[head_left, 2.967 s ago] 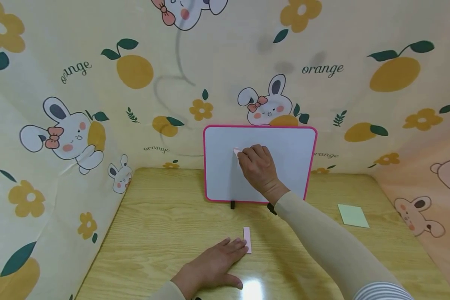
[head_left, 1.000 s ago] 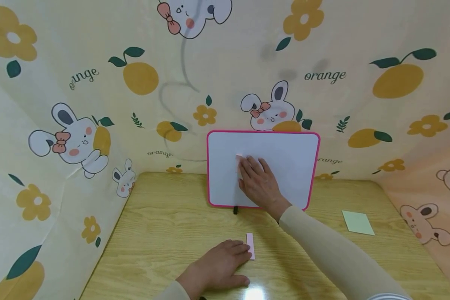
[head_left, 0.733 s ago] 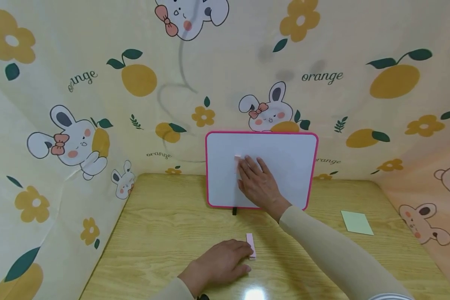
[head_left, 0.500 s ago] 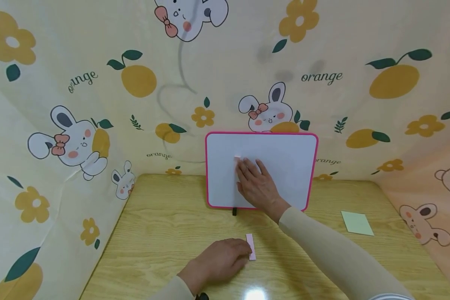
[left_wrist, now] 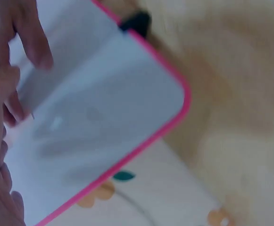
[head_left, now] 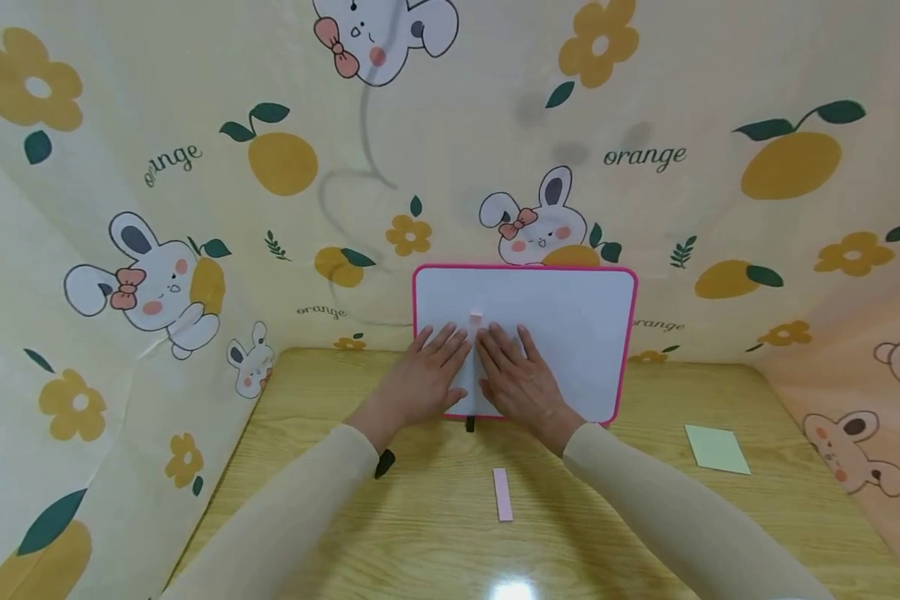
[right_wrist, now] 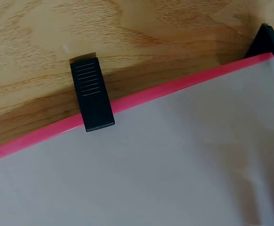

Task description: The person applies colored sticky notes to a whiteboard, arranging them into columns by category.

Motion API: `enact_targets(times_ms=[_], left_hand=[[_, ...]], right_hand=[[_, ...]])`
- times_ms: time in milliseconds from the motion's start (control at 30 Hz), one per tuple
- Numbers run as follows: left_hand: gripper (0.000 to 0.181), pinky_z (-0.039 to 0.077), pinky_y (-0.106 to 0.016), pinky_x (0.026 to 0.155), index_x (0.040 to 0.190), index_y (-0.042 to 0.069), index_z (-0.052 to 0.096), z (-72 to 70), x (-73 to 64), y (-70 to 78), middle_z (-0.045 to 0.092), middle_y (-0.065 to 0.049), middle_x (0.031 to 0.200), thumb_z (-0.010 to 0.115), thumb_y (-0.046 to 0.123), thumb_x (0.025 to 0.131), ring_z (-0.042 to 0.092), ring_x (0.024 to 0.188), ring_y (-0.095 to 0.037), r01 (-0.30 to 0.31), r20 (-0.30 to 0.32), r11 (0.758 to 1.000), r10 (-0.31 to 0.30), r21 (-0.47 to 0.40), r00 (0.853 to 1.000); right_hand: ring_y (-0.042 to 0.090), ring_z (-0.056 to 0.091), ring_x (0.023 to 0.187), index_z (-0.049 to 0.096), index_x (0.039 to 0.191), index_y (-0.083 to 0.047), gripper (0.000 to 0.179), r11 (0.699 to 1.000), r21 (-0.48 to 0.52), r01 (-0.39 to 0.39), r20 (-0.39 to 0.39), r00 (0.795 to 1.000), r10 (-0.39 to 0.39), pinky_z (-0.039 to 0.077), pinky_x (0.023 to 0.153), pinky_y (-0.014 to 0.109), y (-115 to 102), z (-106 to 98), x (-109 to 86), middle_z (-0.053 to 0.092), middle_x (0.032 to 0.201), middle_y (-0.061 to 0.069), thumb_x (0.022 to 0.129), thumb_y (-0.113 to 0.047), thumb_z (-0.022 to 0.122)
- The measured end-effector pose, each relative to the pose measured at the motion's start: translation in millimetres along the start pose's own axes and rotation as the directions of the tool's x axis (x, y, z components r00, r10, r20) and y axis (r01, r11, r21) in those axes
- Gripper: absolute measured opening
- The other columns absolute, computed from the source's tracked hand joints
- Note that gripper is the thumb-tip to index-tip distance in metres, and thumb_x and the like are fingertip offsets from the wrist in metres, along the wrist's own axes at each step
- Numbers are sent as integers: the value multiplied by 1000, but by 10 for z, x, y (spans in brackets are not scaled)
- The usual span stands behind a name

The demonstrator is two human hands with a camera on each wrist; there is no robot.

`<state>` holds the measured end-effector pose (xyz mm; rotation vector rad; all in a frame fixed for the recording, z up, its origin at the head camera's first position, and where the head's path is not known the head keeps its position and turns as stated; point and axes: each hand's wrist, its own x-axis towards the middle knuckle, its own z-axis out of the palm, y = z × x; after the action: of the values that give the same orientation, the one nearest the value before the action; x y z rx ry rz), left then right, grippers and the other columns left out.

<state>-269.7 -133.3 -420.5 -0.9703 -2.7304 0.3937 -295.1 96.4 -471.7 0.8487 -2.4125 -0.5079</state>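
Note:
A pink-framed whiteboard (head_left: 577, 333) stands upright near the back wall. On its face is a narrow pink paper strip (head_left: 476, 318), its upper end showing between both hands' fingertips. My left hand (head_left: 423, 379) lies on the board's lower left part, fingers straight and a little spread. Just right of the strip, my right hand (head_left: 523, 387) rests on the board with straight fingers, the fingertips over the strip's lower part. A second pink paper strip (head_left: 502, 495) lies on the table in front of the board, with neither hand on it.
A pale green square of paper (head_left: 717, 449) lies on the table (head_left: 630, 500) to the right. Black feet, such as this ribbed one (right_wrist: 92, 94), hold the board's bottom edge. A fabric backdrop (head_left: 450, 167) with rabbits and oranges encloses the back and sides.
My left hand has left the strip on the table and moved up onto the board. My right hand, earlier pinching the other strip at the board, now lies with straight fingers there.

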Motion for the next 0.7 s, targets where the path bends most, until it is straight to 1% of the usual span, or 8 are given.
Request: enact_targets(times_ms=[100, 167, 300, 333, 433, 567, 700], left_hand=[[82, 10, -50, 135, 169, 10, 21, -49, 141, -99, 19, -5, 177, 45, 59, 108, 11, 165, -25, -50, 31, 996, 48, 72, 998], [84, 8, -50, 136, 170, 10, 19, -77, 219, -132, 16, -4, 178, 44, 61, 108, 9, 166, -24, -69, 46, 991, 64, 111, 997], [84, 4, -50, 136, 170, 12, 18, -139, 324, -176, 13, -3, 178, 42, 63, 107, 6, 166, -24, -87, 67, 984, 77, 159, 995], [85, 3, -50, 136, 170, 13, 18, -155, 342, -187, 13, -3, 178, 42, 64, 107, 5, 166, -24, -85, 75, 983, 73, 163, 994], [85, 1, -49, 136, 170, 14, 17, -185, 360, -231, 10, -2, 178, 43, 63, 107, 3, 166, -24, -73, 86, 985, 60, 156, 995], [85, -2, -49, 135, 170, 14, 15, -168, 347, -295, 7, -1, 179, 43, 63, 107, -1, 166, -24, -55, 98, 986, 40, 157, 994], [80, 0, -49, 136, 170, 14, 18, -158, 372, -311, 11, -2, 178, 44, 59, 108, 2, 166, -24, -76, 64, 982, 65, 172, 996]], right_hand=[[28, 10, 166, 26, 168, -8, 79, 1000, -1, 5, 42, 999, -4, 10, 134, 59, 1, -9, -12, 16, 178, 8, 107, -51, 53], [28, 7, 166, 22, 169, -9, 81, 1000, -6, 5, 68, 998, -4, 7, 134, 60, -1, -19, -15, 12, 178, 8, 107, -52, 51], [28, 2, 166, 16, 170, -9, 83, 1000, -26, -2, 99, 995, 4, 4, 134, 61, -18, -15, -10, 7, 178, 8, 108, -55, 47], [28, 3, 166, 17, 170, -9, 83, 1000, -29, -2, 93, 996, 5, 5, 133, 61, -21, -12, -10, 8, 178, 8, 108, -55, 47], [28, 5, 166, 21, 169, -9, 83, 1000, -30, -3, 76, 997, 5, 7, 133, 62, -28, -1, -5, 10, 178, 8, 107, -56, 48], [29, 7, 166, 24, 168, -9, 82, 1000, -21, 9, 63, 998, -8, 7, 133, 62, -29, 6, 0, 14, 178, 8, 107, -56, 49], [29, 8, 166, 26, 168, -8, 80, 1000, -24, 15, 65, 998, -14, 7, 133, 63, -19, 16, -22, 17, 177, 8, 107, -56, 48]])
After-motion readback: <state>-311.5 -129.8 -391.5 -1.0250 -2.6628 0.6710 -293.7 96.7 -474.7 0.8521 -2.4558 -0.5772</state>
